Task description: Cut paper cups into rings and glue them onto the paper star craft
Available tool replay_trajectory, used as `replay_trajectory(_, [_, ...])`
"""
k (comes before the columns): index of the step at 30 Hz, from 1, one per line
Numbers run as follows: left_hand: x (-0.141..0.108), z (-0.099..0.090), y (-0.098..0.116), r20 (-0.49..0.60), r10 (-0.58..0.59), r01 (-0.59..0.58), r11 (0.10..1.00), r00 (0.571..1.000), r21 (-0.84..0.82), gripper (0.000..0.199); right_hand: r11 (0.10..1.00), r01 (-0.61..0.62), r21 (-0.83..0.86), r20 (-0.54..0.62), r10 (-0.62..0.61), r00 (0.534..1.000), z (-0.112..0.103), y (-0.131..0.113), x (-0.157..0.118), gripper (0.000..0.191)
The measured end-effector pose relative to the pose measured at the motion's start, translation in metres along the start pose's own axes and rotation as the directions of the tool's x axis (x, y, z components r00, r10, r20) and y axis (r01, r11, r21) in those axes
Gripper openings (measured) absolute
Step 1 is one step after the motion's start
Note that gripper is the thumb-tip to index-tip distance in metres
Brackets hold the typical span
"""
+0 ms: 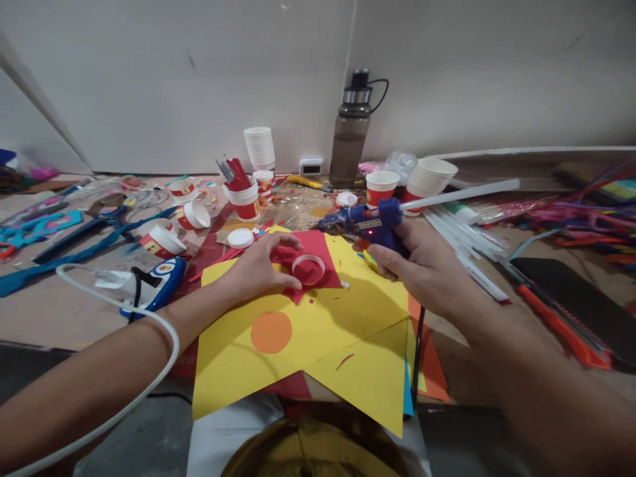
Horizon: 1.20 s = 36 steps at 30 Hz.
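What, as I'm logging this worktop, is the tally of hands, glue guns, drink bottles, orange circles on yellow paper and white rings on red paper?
Hands: 2 (left hand and right hand)
Glue gun, in the right hand: 1
Drink bottle: 1
Orange circle: 1
White ring, beside the left hand: 1
Total: 6

on my remote feed i have a cluttered worktable (64, 321) with a worn, pale brownish top. a pile of coloured paper (238, 377), mostly yellow, overhangs its near edge. to the right i see a black phone (576, 285), a red box cutter (586, 354) beside it and loose white glue sticks (456, 233). to the left lie tipped paper cups (163, 242) and a blue power strip (169, 281). at the back i make out an upright water bottle (348, 149) and a small digital display (311, 167).
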<state>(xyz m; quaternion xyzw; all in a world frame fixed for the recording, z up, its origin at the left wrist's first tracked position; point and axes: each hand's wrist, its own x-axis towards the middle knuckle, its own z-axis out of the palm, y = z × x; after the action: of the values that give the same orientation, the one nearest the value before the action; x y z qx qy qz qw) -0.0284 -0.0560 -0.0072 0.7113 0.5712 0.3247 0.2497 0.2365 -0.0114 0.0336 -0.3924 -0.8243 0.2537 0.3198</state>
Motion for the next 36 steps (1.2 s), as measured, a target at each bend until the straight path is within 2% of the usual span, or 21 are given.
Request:
replay_trajectory(3, [0.001,0.006,0.001,0.015,0.030,-0.028,0.991,0.999,-0.128,0.071,0.996,0.038,-0.076,0.044,-0.034,0.998,0.001,0.002,0.000,0.038])
replay_trajectory(7, [0.004,0.012,-0.004,0.048,0.089,-0.079,0.979,0.995,-0.186,0.083,0.992,0.043,-0.115,0.068,-0.036,0.997,0.000,0.004,0.001,0.038])
replay_trajectory(16, [0.004,0.011,-0.011,0.080,0.119,-0.109,0.986,0.990,-0.124,0.089,0.985,0.042,-0.168,0.166,-0.014,0.986,0.004,0.006,0.002,0.040])
replay_trajectory(20, [0.005,0.012,-0.012,0.079,0.131,-0.123,0.988,0.988,-0.098,0.088,0.980,0.036,-0.194,0.181,-0.001,0.983,0.006,0.004,0.002,0.035])
replay_trajectory(28, [0.006,0.014,-0.015,0.087,0.107,-0.101,0.993,0.990,-0.063,0.088,0.979,0.070,-0.190,0.268,-0.017,0.963,0.015,0.004,0.001,0.030])
replay_trajectory(36, [0.006,0.013,-0.014,0.085,0.131,-0.126,0.990,0.988,-0.063,0.087,0.976,0.043,-0.215,0.293,0.022,0.956,0.022,0.002,0.000,0.024])
